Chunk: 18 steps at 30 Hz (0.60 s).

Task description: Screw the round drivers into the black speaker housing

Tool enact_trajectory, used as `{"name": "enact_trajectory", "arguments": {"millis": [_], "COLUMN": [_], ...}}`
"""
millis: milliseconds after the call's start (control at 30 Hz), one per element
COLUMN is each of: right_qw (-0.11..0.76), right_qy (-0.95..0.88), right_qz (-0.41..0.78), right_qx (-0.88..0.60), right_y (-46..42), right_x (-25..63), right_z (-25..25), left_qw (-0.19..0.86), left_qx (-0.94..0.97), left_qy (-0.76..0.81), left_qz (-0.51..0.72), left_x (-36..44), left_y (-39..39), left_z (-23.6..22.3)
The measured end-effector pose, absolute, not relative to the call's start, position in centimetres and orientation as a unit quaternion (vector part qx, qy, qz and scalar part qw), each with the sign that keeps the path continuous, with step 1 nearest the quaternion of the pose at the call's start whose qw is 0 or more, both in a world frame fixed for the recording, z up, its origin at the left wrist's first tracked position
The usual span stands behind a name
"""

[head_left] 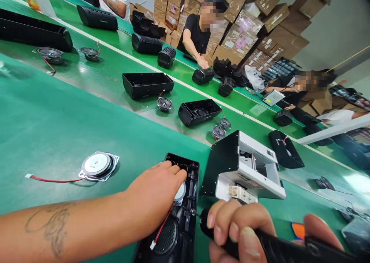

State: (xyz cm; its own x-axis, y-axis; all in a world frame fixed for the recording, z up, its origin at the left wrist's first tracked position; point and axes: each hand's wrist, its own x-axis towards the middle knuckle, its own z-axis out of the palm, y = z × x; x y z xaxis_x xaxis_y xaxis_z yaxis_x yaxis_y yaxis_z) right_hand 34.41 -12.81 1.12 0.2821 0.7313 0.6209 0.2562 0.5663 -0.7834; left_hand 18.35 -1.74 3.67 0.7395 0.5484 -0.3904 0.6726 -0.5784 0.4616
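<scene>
A black speaker housing point(190, 186) lies on the green bench before me, its inside facing up. My left hand point(157, 186) reaches across it, fingers together and curled over a round speaker point(180, 193) in the upper part; the hand hides most of that speaker. From there a red wire point(163, 226) with a white plug hangs over a round mesh grille point(166, 236). My right hand point(241, 230) is wrapped around a black electric screwdriver point(271, 243). Its bit points left, with a screw point(193, 212) at the tip, over the housing's right edge.
A loose speaker point(98, 166) with a red wire lies at left. A grey-and-black screw feeder point(245, 166) stands just right of the housing. Beyond, a conveyor belt point(106, 76) carries open housings point(147, 85) and speakers. Several people work across it, before stacked cartons point(243, 27).
</scene>
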Motion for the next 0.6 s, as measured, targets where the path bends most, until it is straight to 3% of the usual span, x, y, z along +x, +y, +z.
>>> {"name": "enact_trajectory", "arguments": {"millis": [300,500,600], "right_qw": [0.728,0.699,0.723], "right_qy": [-0.506,-0.544,-0.530], "right_qz": [0.115,0.113,0.087], "right_qx": [-0.448,-0.451,-0.436], "right_y": [-11.8,-11.4,-11.3], "right_x": [32.3,31.9,31.1], "right_z": [0.4,0.1,-0.3], "left_qw": [0.288,0.278,0.274], "left_qx": [0.886,0.892,0.895], "left_qy": [0.346,0.344,0.345], "left_qz": [-0.107,-0.097,-0.075], "left_x": [18.4,18.7,18.8], "left_y": [-1.7,-1.9,-2.0], "left_z": [3.7,3.7,3.6]}}
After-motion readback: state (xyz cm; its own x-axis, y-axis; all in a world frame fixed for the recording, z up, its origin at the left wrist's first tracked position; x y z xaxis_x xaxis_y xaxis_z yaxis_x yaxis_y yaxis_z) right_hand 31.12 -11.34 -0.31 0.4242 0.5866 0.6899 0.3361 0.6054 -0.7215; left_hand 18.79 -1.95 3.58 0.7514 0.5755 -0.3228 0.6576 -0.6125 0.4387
